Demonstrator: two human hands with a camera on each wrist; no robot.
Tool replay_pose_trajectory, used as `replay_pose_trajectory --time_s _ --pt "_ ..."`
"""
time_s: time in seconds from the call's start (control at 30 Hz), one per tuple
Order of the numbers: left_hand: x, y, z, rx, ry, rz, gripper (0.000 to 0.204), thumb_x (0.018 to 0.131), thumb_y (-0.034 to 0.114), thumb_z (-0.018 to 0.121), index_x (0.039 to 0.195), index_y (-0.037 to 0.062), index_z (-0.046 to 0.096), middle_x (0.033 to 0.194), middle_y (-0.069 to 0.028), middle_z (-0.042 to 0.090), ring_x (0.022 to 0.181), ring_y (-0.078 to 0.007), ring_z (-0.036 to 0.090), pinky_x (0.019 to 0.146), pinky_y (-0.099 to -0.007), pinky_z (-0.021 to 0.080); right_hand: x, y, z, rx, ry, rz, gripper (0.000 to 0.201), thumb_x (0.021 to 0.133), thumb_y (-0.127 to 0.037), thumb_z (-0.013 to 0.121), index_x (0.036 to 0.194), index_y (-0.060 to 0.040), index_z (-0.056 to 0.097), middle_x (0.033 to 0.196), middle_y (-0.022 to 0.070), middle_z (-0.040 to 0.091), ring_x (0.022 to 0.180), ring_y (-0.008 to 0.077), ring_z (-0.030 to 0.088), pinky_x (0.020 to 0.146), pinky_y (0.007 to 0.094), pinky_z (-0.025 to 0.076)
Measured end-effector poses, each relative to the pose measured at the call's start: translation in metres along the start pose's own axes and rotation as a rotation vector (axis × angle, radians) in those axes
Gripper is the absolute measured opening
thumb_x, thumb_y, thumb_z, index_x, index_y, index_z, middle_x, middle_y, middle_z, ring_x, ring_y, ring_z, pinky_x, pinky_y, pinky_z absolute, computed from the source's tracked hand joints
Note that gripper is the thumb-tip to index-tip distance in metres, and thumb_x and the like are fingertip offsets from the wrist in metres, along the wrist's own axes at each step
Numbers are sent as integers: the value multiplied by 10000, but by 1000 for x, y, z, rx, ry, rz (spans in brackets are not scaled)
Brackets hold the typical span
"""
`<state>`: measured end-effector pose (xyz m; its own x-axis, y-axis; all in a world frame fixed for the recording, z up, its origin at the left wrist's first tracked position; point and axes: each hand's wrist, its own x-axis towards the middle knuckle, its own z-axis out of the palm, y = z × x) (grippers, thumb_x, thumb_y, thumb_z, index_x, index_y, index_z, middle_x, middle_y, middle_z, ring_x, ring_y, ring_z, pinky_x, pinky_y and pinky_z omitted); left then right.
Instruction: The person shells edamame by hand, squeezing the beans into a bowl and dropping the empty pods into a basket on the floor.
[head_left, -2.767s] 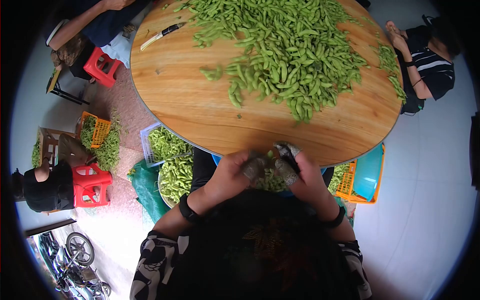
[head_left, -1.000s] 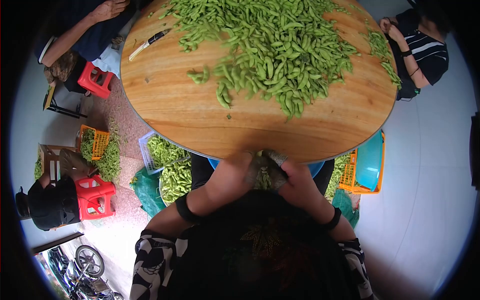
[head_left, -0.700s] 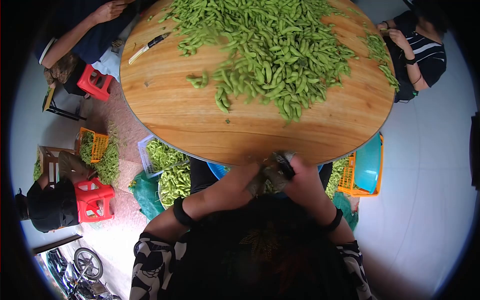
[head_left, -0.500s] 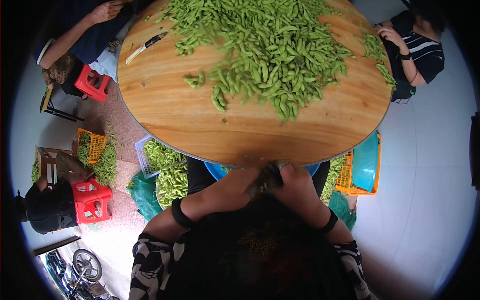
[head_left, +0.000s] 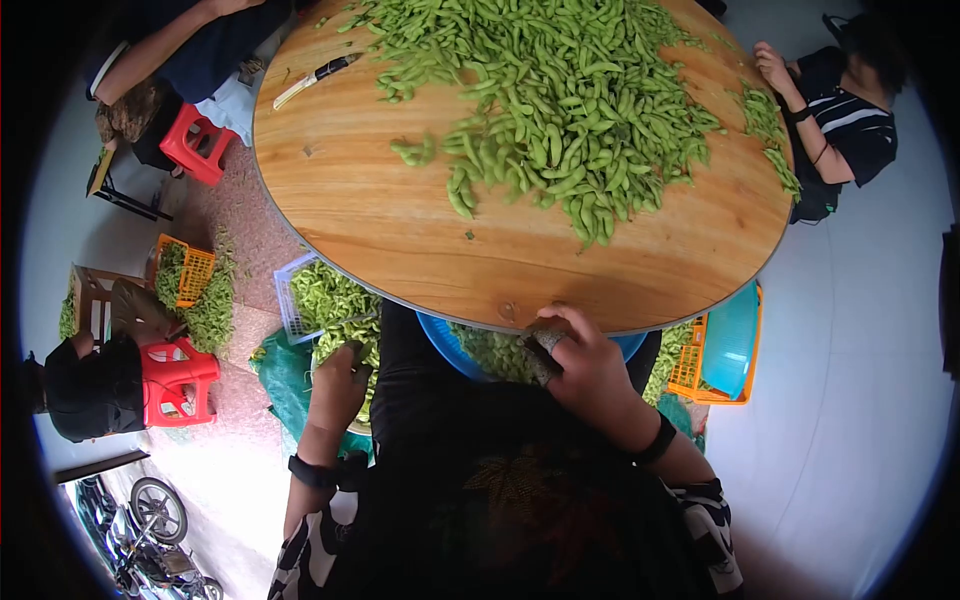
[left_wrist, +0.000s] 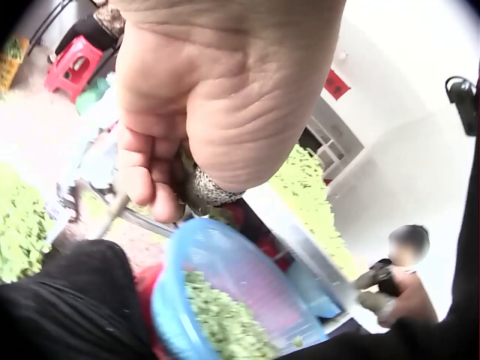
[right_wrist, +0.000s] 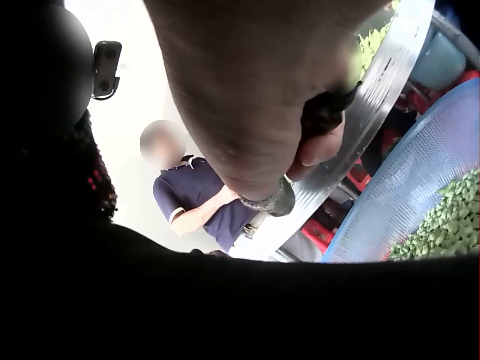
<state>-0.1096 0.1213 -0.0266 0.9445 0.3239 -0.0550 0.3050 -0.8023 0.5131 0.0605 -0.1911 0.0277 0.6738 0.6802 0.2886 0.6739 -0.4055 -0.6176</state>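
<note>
My right hand [head_left: 572, 362] hovers at the near rim of the round wooden table [head_left: 400, 240], its fingers curled and wrapped in grey guards, with nothing visible in them. Below it on my lap sits a blue mesh basket [head_left: 445, 345] of shelled green beans, also seen as the blue basket [left_wrist: 225, 277] in the left wrist view. My left hand [head_left: 338, 385] hangs out to the left over a basin of pods [head_left: 350, 340]. Its fingers [left_wrist: 142, 180] are curled, and a thin pale pod shell [left_wrist: 112, 214] pokes out beneath them. A big heap of green pods [head_left: 560, 110] covers the far table.
A knife [head_left: 315, 80] lies on the table's far left. A white crate [head_left: 298, 295] and an orange crate [head_left: 190, 270] of pods stand on the floor at left, beside a red stool [head_left: 175, 380]. A teal basin [head_left: 735, 345] sits at right. Other people sit around the table.
Both hands were together at the table edge over the blue basket. The left hand has swung down and left over the basin; the right hand stays at the rim.
</note>
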Motion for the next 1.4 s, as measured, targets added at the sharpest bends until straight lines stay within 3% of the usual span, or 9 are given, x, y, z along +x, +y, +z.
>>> replay_pose_trajectory --time_s 0.13,0.2,0.3,0.53,0.83,0.97,1.03,1.23,1.4 --pt "-14 -12 -1 423 -115 -165 355 765 118 696 1089 12 595 979 -205 623 958 -390 607 788 -472 503 36 17 -13 -28 102 -66 218 767 -144 707 942 -47 622 981 126 611 711 300 642 601 384 534" --pt "-1 5 -15 319 -235 -163 376 764 162 699 1099 25 599 1055 -208 593 1029 -373 576 835 -484 484 61 32 -22 -277 310 62 221 775 -165 710 926 -37 611 903 143 625 701 326 638 614 397 532" --pt "18 39 -22 127 -161 57 336 776 177 700 1064 30 607 1006 -190 620 928 -380 610 779 -448 511 80 57 -13 -527 156 378 240 769 -173 710 921 -24 598 850 171 626 711 356 631 628 426 524" --pt "69 134 -19 -249 -123 467 189 844 177 660 971 40 632 846 -165 659 767 -371 646 672 -426 541 66 70 -20 -294 218 310 263 739 -170 719 896 -8 583 811 202 622 733 389 621 645 463 513" --pt "106 175 14 -488 -151 506 139 864 132 621 937 13 623 796 -188 653 745 -401 633 643 -445 521 73 62 -18 -437 137 440 332 756 -275 716 941 -29 590 755 172 647 708 387 640 631 462 522" --pt "114 181 21 -578 -11 405 123 866 94 603 944 0 615 778 -206 645 748 -405 635 638 -423 521 59 46 -23 158 186 351 266 784 -193 733 951 -17 626 752 106 662 693 208 643 647 349 511" --pt "115 186 17 -746 -250 146 108 866 69 603 936 -12 613 767 -216 634 748 -383 653 635 -400 518 48 39 -14 645 51 428 219 811 -135 727 967 -4 645 774 57 664 698 67 555 652 272 485" --pt "106 175 27 -701 -57 336 144 882 123 648 922 -12 616 734 -179 634 691 -274 668 629 -350 519 30 30 -6 490 38 332 236 859 -147 677 1032 7 634 772 53 666 704 93 597 665 283 498" --pt "102 162 34 -845 -139 341 150 864 96 684 961 -3 629 793 -116 656 751 -180 667 665 -308 529 37 8 -16 713 70 458 272 889 -95 600 1141 5 590 788 85 654 733 117 622 684 282 499"
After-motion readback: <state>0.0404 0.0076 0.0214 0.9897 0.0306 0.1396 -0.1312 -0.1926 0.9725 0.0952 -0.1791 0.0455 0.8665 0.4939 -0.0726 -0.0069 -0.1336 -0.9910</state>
